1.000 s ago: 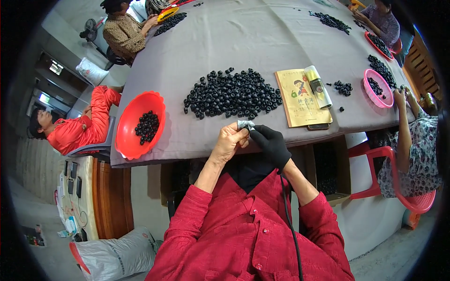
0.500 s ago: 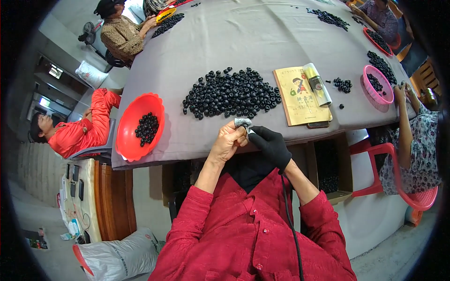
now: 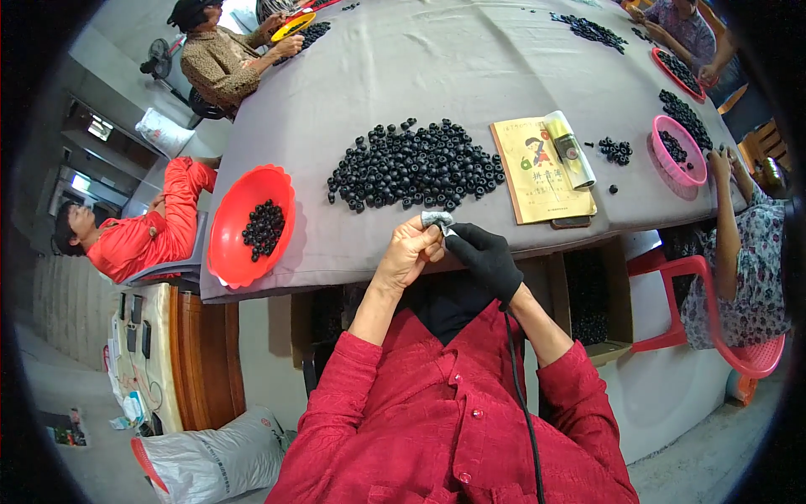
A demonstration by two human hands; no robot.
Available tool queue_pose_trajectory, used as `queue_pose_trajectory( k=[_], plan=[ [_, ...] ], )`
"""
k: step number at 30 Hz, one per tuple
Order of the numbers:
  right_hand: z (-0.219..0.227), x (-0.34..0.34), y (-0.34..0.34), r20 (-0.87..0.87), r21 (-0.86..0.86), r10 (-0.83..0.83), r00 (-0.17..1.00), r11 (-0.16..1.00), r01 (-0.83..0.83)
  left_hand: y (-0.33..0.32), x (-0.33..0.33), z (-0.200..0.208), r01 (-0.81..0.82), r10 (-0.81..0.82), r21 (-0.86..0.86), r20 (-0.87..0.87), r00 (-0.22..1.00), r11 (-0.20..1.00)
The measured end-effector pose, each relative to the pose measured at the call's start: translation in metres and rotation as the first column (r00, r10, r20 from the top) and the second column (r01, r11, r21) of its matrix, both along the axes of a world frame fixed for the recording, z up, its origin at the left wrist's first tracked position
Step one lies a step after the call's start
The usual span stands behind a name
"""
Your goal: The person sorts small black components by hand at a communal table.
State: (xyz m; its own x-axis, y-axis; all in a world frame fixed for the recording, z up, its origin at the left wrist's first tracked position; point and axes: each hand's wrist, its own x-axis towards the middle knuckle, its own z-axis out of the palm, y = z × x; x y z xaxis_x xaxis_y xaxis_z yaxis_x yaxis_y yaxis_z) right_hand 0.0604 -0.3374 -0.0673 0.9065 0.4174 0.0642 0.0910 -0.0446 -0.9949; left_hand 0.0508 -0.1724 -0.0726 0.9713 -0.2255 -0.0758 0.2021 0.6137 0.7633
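Note:
Just off the table's front edge, my two hands meet at the fingertips. My left hand (image 3: 406, 254) is bare except for a grey cover (image 3: 437, 219) on a fingertip, and its fingers are closed in a pinch. Against it presses my right hand (image 3: 484, 262), in a black glove, its thumb and fingers also closed. A small pale bit shows between the fingertips; what either hand grips is too small and hidden to name. Beyond them a wide heap of small round black pieces (image 3: 417, 166), several with a hole, lies on the grey tablecloth (image 3: 369, 88).
A red scalloped bowl (image 3: 220, 256) with some black pieces stands left. Right of the heap lie a yellow booklet (image 3: 529, 189), a clear-and-yellow roll (image 3: 567, 149) and a dark phone (image 3: 571, 223). A pink basket (image 3: 690, 175) is farther right. Co-workers sit around the table.
My hands stay pinched together, almost unmoved. At the far left, a co-worker's hands and a yellow basket have shifted. At the far right, a co-worker's hand now reaches beside the red tray.

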Motion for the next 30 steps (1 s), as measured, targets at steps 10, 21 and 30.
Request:
queue_pose_trajectory(
  k=[10,21,30],
  plan=[
    [-0.0013,0.0016,0.0019,-0.015,0.016,0.001,1.0,1.0,-0.001,0.0012,0.0018,0.0001,0.029,-0.029,-0.011,-0.015,0.999,1.0],
    [-0.0037,0.0033,0.0039,-0.031,0.022,0.014,0.999,1.0,-0.013,0.0017,0.0014,0.0012,0.031,-0.031,0.032,-0.003,1.0,0.999],
    [-0.0074,0.0018,0.0072,0.031,0.015,-0.046,0.998,0.999,0.046,0.0028,0.0013,0.0,0.035,-0.035,0.073,0.006,0.999,0.997]
  ],
)
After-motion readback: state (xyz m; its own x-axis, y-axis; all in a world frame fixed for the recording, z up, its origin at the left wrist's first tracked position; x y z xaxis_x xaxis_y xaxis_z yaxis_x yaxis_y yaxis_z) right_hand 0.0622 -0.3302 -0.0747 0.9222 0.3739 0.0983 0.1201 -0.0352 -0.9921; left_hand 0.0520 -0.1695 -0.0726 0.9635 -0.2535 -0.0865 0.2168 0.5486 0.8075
